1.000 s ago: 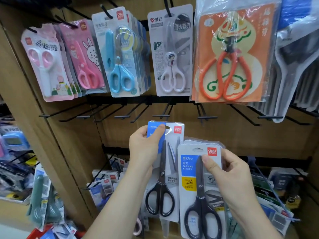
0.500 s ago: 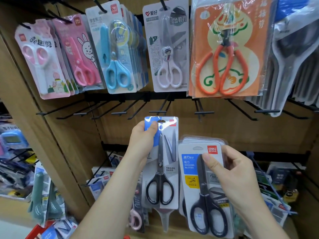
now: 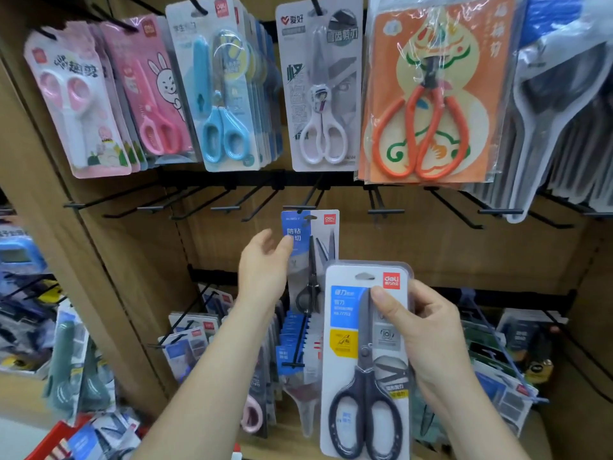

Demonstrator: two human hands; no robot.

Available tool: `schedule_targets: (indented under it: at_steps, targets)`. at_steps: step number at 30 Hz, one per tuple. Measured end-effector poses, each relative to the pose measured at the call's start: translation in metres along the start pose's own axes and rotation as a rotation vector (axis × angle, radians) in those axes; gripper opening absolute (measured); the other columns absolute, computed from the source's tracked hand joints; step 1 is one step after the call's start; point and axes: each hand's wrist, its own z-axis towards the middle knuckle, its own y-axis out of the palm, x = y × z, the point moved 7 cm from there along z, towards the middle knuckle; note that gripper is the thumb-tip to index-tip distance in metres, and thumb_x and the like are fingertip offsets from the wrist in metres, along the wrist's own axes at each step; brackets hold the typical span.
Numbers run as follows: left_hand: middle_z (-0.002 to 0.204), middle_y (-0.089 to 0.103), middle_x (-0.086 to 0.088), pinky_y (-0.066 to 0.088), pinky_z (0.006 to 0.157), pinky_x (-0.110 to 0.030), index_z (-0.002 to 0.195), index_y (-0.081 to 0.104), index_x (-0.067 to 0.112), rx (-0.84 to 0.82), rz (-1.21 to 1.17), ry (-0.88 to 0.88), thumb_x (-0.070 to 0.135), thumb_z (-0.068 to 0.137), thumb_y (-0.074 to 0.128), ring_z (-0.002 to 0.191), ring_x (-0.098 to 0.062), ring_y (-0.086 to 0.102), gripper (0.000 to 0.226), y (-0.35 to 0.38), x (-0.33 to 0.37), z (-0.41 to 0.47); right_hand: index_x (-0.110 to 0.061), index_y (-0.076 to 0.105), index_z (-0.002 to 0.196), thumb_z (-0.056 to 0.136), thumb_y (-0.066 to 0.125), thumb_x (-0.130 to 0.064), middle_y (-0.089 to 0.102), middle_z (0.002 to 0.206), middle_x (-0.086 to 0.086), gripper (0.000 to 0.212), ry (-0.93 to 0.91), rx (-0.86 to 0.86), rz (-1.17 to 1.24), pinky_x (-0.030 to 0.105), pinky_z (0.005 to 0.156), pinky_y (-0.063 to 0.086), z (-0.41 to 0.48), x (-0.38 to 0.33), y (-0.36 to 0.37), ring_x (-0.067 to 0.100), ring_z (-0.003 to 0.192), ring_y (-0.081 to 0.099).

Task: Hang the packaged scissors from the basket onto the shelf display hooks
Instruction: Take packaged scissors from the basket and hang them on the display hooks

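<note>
The wooden shelf (image 3: 431, 247) fills the view behind both hands, with a row of black display hooks (image 3: 386, 211) just above them. The larger packaged scissors (image 3: 361, 366), dark-handled on a white card, stand upright in the right hand (image 3: 428, 330): its thumb presses the front near the top and its fingers curl round the right edge. The slimmer blue-and-white pack (image 3: 320, 240) hangs on a hook up and to the right of the left hand (image 3: 263, 267). That hand is loosely open, thumb tip at the pack's left edge, gripping nothing. A red basket (image 3: 54, 441) sits well below it, to the left.
</note>
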Motion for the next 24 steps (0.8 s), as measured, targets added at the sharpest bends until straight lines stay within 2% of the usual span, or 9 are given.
schedule_targets:
  at_steps: [2,4,6,9,11,17,19,21,24]
  targets:
    - [0.114,0.064,0.022,0.049,0.092,-0.024,0.129,0.061,0.026,0.043,-0.056,0.059,0.026,0.097,0.06,0.105,0.0,0.06,0.032,-0.017,0.004,-0.036,-0.018,0.078,0.088,0.072,0.076,-0.026,0.078,0.088,0.005,0.018,0.004,-0.01,-0.003,0.039,0.071,0.059,0.0,0.003,0.004,0.026,0.084,0.075]
    - [0.095,0.072,0.019,0.054,0.076,-0.017,0.11,0.07,0.031,-0.019,-0.111,0.094,0.022,0.095,0.062,0.089,0.002,0.066,0.018,-0.021,0.004,-0.07,-0.017,0.078,0.087,0.07,0.077,-0.026,0.078,0.089,0.007,0.019,0.006,-0.02,0.005,0.043,0.075,0.059,-0.001,0.006,0.009,0.028,0.086,0.075]
    - [0.091,0.073,0.014,0.055,0.07,-0.018,0.1,0.071,0.032,-0.115,-0.142,0.098,0.02,0.092,0.066,0.08,-0.001,0.066,0.016,-0.018,0.0,-0.091,-0.015,0.078,0.086,0.069,0.078,-0.027,0.078,0.088,0.009,0.022,0.004,-0.024,0.009,0.045,0.078,0.059,-0.001,0.008,0.014,0.028,0.085,0.074]
    - [0.091,0.07,0.005,0.057,0.073,-0.028,0.099,0.068,0.038,-0.138,-0.174,0.079,0.019,0.084,0.075,0.075,-0.009,0.061,0.025,-0.017,-0.011,-0.097,-0.014,0.077,0.086,0.069,0.078,-0.028,0.078,0.086,0.008,0.022,-0.002,-0.049,-0.008,0.043,0.076,0.058,-0.004,0.009,0.024,0.023,0.08,0.073]
    - [0.091,0.063,-0.003,0.054,0.069,-0.024,0.099,0.062,0.04,-0.087,-0.13,0.091,0.018,0.079,0.08,0.07,-0.007,0.055,0.034,-0.02,-0.014,-0.094,-0.016,0.077,0.086,0.07,0.078,-0.03,0.078,0.086,0.005,0.021,-0.023,-0.071,-0.055,0.042,0.078,0.058,-0.007,0.008,0.029,0.02,0.08,0.073]
    - [0.085,0.057,-0.001,0.048,0.06,-0.02,0.098,0.055,0.024,-0.023,-0.107,0.125,0.016,0.072,0.086,0.063,-0.003,0.046,0.042,-0.026,-0.009,-0.083,-0.023,0.078,0.096,0.08,0.079,-0.028,0.077,0.096,-0.002,0.016,-0.082,-0.112,-0.198,0.048,0.087,0.057,-0.011,0.008,0.039,0.018,0.093,0.073]
    - [0.082,0.058,0.001,0.048,0.059,-0.019,0.096,0.055,0.023,-0.011,-0.102,0.149,0.014,0.071,0.087,0.062,-0.002,0.046,0.042,-0.029,-0.006,-0.079,-0.029,0.078,0.096,0.08,0.079,-0.033,0.075,0.098,-0.007,0.016,-0.089,-0.115,-0.261,0.041,0.086,0.058,-0.01,0.006,0.042,0.011,0.094,0.071]
    - [0.082,0.064,-0.001,0.054,0.062,-0.021,0.096,0.06,0.025,-0.026,-0.101,0.162,0.013,0.072,0.086,0.064,-0.003,0.053,0.038,-0.028,-0.004,-0.075,-0.032,0.077,0.097,0.081,0.078,-0.034,0.071,0.097,-0.011,0.017,-0.121,-0.081,-0.334,0.025,0.081,0.055,-0.006,0.002,0.04,0.001,0.093,0.067]
    - [0.085,0.073,-0.006,0.061,0.072,-0.038,0.093,0.071,0.021,-0.098,-0.136,0.129,0.015,0.079,0.08,0.074,-0.018,0.065,0.018,-0.024,-0.001,-0.069,-0.033,0.076,0.101,0.082,0.074,-0.04,0.064,0.099,-0.012,0.02,-0.191,-0.037,-0.452,0.006,0.074,0.045,-0.003,-0.007,0.04,-0.008,0.093,0.06]
